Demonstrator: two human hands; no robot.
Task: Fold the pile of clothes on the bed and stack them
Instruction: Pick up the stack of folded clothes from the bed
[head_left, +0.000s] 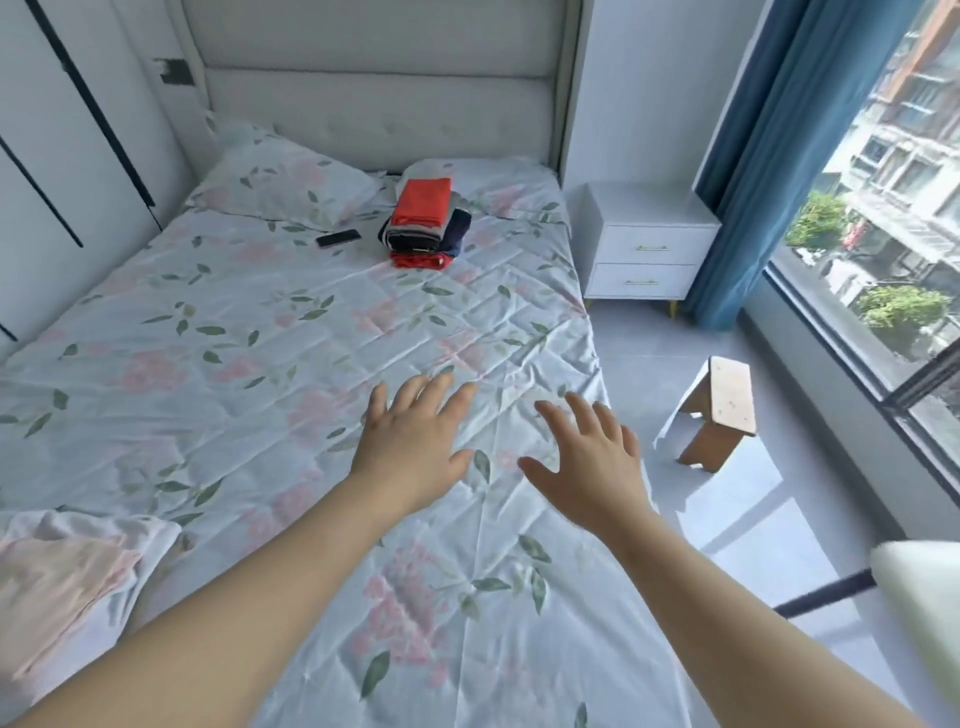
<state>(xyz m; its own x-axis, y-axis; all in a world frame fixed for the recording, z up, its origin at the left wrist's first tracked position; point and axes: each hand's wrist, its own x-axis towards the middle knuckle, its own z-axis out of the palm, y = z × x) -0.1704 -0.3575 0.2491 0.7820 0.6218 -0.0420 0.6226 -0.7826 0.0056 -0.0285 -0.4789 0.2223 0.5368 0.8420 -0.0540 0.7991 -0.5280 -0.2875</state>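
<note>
1. Head view looks down a bed (234, 338) covered in a white sheet printed with pink flowers and green leaves.
2. Both arms reach forward over the near right part of the sheet. The left hand (410, 447) and right hand (587, 467) lie palm-down, side by side and apart.
3. The fingers (410, 395) of both hands are straight, spread and released, grasping nothing. Whether they touch the sheet cannot be told.
4. A stack of folded clothes (426, 226) sits far up the bed near the pillows (280, 187), with an orange-red piece on top, dark pieces below and a red one at the bottom.
5. A dark phone (338, 238) lies just left of the stack.
6. A pale pink and white cloth (62, 577) lies rumpled at the near left edge.
7. Beside the bed stand a white nightstand (649, 244), a blue curtain (769, 156) and a small wooden stool (719, 410).
</note>
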